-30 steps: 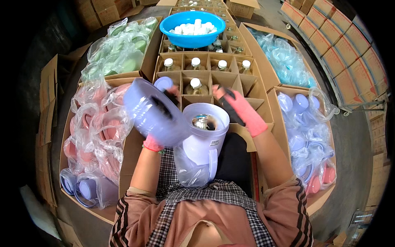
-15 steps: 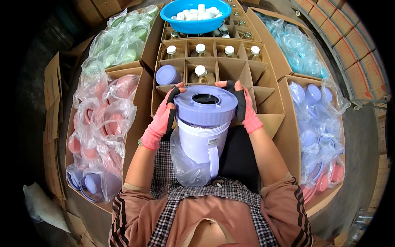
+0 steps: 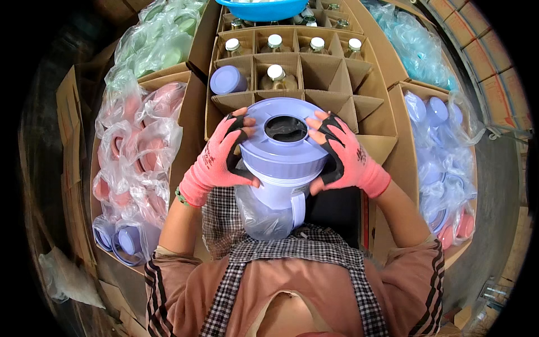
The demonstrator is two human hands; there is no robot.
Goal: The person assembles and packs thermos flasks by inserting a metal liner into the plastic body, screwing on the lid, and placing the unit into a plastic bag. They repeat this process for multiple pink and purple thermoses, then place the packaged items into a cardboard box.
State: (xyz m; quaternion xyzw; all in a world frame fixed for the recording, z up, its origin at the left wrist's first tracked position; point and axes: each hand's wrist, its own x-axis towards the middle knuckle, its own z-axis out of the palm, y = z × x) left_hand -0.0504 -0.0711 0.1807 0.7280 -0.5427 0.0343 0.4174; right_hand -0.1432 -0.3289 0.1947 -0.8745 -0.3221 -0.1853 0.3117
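Between my hands, a lavender ring-shaped collar (image 3: 283,167) with a ribbed side and a round hole in its top sits on a pale lavender jug body (image 3: 269,195). Something dark and glossy shows inside the hole. My left hand (image 3: 218,154), in a pink glove with black palm and bare fingertips, grips the collar's left side, fingers on top and thumb below. My right hand (image 3: 352,158), gloved alike, holds the right side the same way. The jug's handle (image 3: 298,210) points toward me. A clear plastic bag (image 3: 257,216) hangs about the jug's lower part in my lap.
Ahead stands a divided carton (image 3: 387,121) with several white-capped glass bottles (image 3: 275,73) and a lavender cup-like piece (image 3: 227,80). Behind it is a blue basin (image 3: 269,11). Cartons of bagged pink parts (image 3: 151,151) and lavender parts (image 3: 432,168) flank me.
The collar has come down onto the jug's threaded neck, narrowing the gap below it. Both hands have shifted from its outer edge to wrap over its top and sides. The view has tilted slightly.
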